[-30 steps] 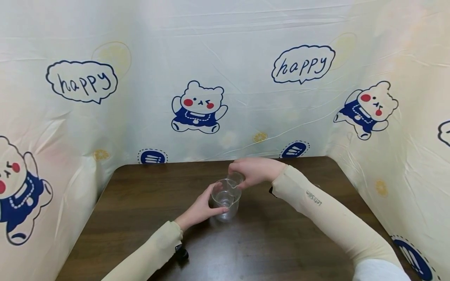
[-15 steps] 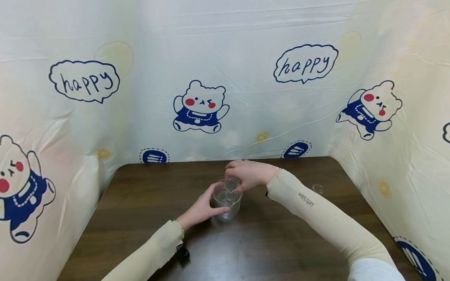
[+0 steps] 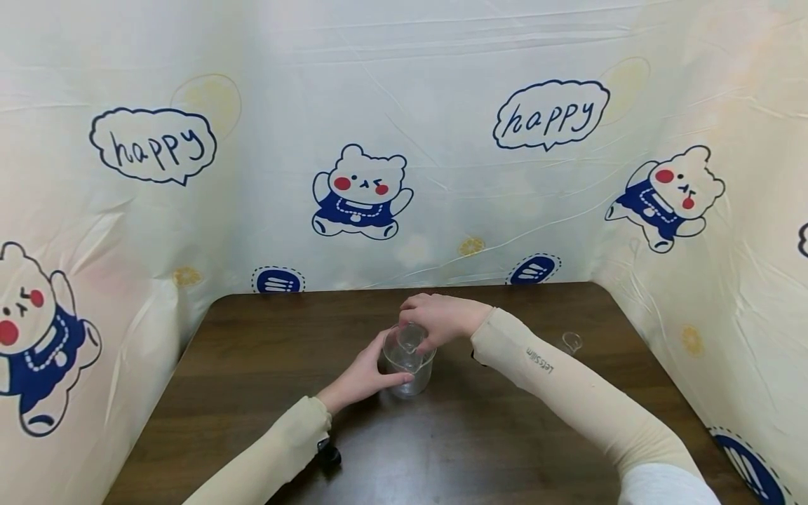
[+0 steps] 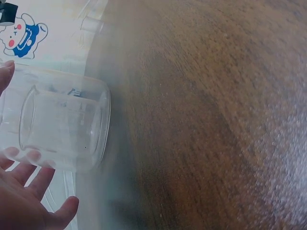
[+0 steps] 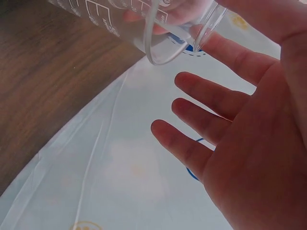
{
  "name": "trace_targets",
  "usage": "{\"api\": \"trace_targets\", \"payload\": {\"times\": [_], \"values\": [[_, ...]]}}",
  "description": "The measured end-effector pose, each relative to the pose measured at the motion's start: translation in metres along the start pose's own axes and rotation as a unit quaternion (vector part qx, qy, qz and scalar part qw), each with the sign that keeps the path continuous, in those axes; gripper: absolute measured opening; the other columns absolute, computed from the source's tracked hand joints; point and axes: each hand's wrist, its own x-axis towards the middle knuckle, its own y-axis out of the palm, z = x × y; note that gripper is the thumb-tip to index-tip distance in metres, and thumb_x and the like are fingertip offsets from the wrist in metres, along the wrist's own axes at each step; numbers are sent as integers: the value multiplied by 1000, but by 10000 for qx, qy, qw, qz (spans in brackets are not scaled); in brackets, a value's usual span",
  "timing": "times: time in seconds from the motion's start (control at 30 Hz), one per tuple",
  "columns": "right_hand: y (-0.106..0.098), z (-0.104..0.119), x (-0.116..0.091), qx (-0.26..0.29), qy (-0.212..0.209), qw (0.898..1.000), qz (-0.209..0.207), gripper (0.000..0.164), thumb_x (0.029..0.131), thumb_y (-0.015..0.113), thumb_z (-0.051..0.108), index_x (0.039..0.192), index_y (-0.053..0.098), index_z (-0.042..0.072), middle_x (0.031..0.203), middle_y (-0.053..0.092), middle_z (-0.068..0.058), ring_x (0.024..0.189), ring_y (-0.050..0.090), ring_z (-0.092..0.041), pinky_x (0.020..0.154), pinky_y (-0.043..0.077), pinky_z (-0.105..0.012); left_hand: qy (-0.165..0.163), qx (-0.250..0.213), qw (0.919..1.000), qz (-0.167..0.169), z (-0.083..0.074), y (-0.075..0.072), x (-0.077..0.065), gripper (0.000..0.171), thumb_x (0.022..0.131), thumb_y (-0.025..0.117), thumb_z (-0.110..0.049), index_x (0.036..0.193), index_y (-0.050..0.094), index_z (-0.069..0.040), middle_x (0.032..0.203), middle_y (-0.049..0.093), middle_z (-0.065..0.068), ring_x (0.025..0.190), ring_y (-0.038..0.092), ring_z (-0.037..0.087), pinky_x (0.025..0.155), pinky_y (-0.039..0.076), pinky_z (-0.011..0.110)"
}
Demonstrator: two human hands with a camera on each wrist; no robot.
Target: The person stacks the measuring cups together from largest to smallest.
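Hanging sheet [image 3: 442,105], pale, printed with bears and "happy"; it surrounds the far and side edges.
Table [image 3: 505,428], dark brown wood.
Sleeves [image 3: 596,400], cream, one per forearm.
Right hand [image 3: 445,317]: thumb and index finger pinch the small beaker's rim; other fingers stand free.
Left hand [image 3: 361,376]: thumb and fingers curl round the large beaker.
Large beaker [image 3: 416,386], clear, upright on the table; likely light, rigid, slick and breakable, best steadied round its wall.
Middle beaker [image 4: 60,122], nested inside, near the large one's base.
Small beaker [image 3: 411,338], tilted within the large beaker's mouth; presumably lighter still and easily chipped, so best pinched lightly at the rim.
Clear glass piece [image 3: 571,341], just past the right sleeve, too faint for me to identify.
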Motion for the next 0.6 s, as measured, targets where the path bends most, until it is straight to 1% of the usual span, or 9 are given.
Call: {"api": "trace_targets", "payload": {"times": [0.17,0.43,0.6], "values": [[5,-1,4,-115,7,9999,43,45,90,84,31,130,70,17,146,57,-8,135,53,-26,110,47,-41,23,-19,10000,27,1,0,-1,90,86,88,-37,159,35,-26,153,48,-3,138,49,19,112,40,50],[13,-2,11,-349,-49,9994,51,46,88,85,30,130,69,17,144,58,-8,133,54,-26,109,47,-41,-2,-34,10000,81,-1,-1,-1,89,88,87,-36,159,35,-26,153,47,-3,138,48,19,113,40,50],[18,-1,15,-362,8,9993,90,46,87,87,29,128,71,20,143,59,-7,133,52,-25,108,48,-40,1,-53,9999,108,-1,-2,-2,89,88,86,-36,160,34,-26,155,46,-2,141,46,20,115,39,52]]}}
